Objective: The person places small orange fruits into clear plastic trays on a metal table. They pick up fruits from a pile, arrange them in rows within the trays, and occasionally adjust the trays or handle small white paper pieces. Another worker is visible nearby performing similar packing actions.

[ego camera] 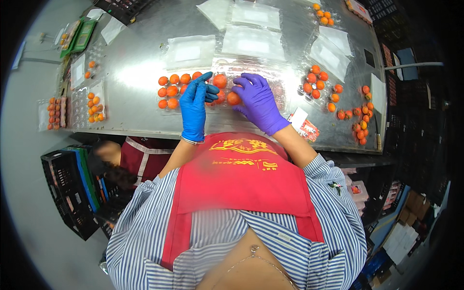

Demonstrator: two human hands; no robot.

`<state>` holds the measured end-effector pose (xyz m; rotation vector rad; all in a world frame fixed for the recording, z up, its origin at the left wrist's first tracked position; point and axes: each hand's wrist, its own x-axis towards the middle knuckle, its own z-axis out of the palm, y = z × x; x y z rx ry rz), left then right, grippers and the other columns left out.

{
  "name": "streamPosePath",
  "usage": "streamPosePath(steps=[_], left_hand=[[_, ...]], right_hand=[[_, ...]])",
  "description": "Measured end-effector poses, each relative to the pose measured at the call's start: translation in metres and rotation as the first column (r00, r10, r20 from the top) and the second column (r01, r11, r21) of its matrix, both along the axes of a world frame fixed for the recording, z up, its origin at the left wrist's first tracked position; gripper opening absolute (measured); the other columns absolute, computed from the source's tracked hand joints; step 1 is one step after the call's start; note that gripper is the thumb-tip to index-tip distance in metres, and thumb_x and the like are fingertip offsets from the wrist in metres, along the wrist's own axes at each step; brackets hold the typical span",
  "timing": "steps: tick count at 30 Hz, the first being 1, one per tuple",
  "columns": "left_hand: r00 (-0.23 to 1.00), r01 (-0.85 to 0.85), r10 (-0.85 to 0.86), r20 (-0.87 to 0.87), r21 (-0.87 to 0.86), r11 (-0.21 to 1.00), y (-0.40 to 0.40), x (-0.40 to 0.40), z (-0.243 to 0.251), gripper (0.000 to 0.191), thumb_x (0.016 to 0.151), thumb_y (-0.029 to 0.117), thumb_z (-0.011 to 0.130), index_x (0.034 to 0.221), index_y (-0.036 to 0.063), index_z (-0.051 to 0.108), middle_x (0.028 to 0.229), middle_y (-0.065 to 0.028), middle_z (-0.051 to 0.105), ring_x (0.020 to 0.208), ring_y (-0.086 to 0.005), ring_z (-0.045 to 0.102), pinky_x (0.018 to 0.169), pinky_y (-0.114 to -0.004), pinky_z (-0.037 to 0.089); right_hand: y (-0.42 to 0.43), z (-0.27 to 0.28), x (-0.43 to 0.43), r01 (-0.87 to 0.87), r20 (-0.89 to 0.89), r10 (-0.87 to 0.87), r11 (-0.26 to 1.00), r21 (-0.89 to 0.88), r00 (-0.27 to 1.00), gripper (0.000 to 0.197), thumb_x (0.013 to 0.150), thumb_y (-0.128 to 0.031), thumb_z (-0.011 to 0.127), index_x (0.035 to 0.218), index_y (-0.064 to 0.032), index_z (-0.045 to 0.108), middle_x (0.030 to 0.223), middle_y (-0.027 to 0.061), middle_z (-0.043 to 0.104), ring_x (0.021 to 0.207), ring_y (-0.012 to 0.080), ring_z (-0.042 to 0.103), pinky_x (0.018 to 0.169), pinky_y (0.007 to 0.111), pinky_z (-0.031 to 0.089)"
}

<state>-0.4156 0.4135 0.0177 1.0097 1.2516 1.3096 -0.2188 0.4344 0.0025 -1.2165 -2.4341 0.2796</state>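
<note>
My left hand (195, 105), in a blue glove, hovers over the right end of a clear plastic tray with rows of small round orange-red fruits (173, 90). Its fingers are apart and nothing shows in them. In a purple glove, my right hand (259, 101) curls around a larger orange-red fruit (233, 98); whether it grips or only touches this fruit is unclear. Another larger fruit (219, 81) sits between the hands, above more fruits partly hidden by the left fingers. A clear plastic lid or tray (279, 78) extends behind the right hand.
Clear trays with white pads (253, 41) lie across the metal table (134, 105). At right are a tray of fruits (315, 81), loose fruits (362, 125), printed cards (308, 130) and a wooden-handled tool (378, 141). A person (145, 156) is below the table edge at left, beside black crates (67, 192).
</note>
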Motion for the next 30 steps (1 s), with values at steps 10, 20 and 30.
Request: streamPosePath(steps=[10,20,30], left_hand=[[0.976,0.214,-0.209,0.062,-0.089,0.973,0.000,0.000,0.003,0.040,0.107,0.031,0.044,0.125,0.0009,0.063,0.092,-0.0068,0.070,0.077,-0.0114,0.065,0.072,-0.025,0.053],[0.892,0.446,-0.403,0.204,-0.258,0.857,0.003,0.025,0.033,0.044,0.099,0.032,0.064,0.129,0.0011,0.060,0.111,-0.0113,0.069,0.096,-0.0144,0.068,0.084,-0.026,0.054],[0.923,0.352,-0.300,-0.240,0.213,0.912,0.000,0.032,0.022,0.064,0.085,0.002,0.074,0.144,0.0079,0.049,0.137,-0.0089,0.058,0.127,-0.0204,0.055,0.111,-0.034,0.042]], right_hand=[[-0.011,0.022,0.017,-0.121,-0.712,-0.360,0.841,-0.528,0.603,0.042,0.092,-0.032,0.069,0.123,-0.0048,0.063,0.126,0.0074,0.061,0.124,0.0216,0.053,0.110,0.037,0.035],[-0.023,0.033,0.018,-0.257,-0.809,-0.326,0.832,-0.491,0.490,0.043,0.096,-0.022,0.067,0.135,-0.0072,0.057,0.137,0.0084,0.054,0.127,0.0203,0.051,0.108,0.035,0.039],[-0.025,0.033,0.020,-0.335,-0.679,-0.665,0.592,-0.733,0.311,0.048,0.097,-0.027,0.066,0.137,-0.0035,0.056,0.116,0.0072,0.066,0.103,0.0133,0.062,0.093,0.028,0.048]])
